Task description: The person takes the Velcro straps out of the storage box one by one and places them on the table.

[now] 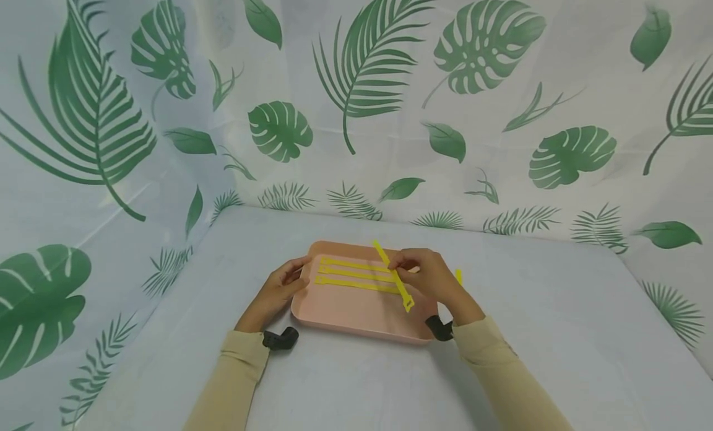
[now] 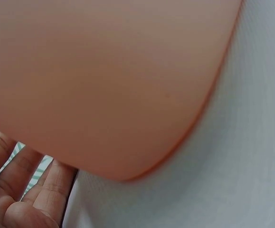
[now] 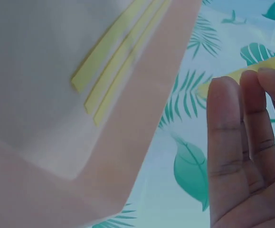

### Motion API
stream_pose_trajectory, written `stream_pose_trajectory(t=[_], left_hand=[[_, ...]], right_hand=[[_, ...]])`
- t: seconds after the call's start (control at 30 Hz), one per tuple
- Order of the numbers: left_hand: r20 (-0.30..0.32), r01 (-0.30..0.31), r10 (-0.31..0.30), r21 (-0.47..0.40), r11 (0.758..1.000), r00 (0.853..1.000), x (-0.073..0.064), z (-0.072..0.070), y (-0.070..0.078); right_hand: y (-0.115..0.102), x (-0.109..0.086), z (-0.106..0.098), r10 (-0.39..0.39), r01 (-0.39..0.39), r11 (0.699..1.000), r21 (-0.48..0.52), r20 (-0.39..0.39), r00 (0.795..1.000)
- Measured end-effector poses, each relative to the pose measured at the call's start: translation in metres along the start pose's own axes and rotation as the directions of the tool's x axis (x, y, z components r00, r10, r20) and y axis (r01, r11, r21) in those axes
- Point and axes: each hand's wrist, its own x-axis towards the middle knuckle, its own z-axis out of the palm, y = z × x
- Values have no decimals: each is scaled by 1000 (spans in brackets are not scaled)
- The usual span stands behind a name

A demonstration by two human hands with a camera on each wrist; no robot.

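Observation:
My right hand (image 1: 426,273) pinches a yellow cable tie (image 1: 405,296) between thumb and fingers, above the right part of a pink tray (image 1: 356,333). This tie slants, its slotted head toward me and its tail toward the far rim. Three more yellow cable ties (image 1: 356,276) lie side by side in the far half of the tray, heads to the left. At the tray's left rim my left hand (image 1: 276,293) holds the edge; in the left wrist view the fingertips of that hand (image 2: 21,185) pass out of sight behind the tray.
Right of the tray, a yellow strip (image 1: 459,276) shows partly behind my right wrist. The tray rests on a white-covered table (image 1: 345,387). Leaf-printed curtains (image 1: 384,78) stand at the back and left. A black wrist mount (image 1: 281,339) sits at each cuff.

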Motion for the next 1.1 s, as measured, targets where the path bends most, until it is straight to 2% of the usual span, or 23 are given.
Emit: stream_pose_trajectory(t=[0.23,0.33,0.5,0.6,0.8,1.1], left_hand=[[6,-3,3,-10,1000,1000,0,0,0],[5,0,0,-16,1000,1000,0,1,0],[-3,8,-8,-15,1000,1000,-1,2,1],[-9,6,-6,-3,1000,1000,0,2,1],[-7,15,-15,1,1000,1000,1,4,1],[-5,25,-25,4,1000,1000,-1,3,1]], right_hand=[[4,-11,-7,81,-76,992,104,-43,996],[5,-16,-10,100,-91,980,177,-43,994],[3,-23,-17,138,-121,932,341,-26,990],[2,-28,-22,165,-139,903,406,-30,986],[0,-37,-32,207,-162,874,458,-50,977],[9,-49,-35,222,-144,866,480,-110,969]])
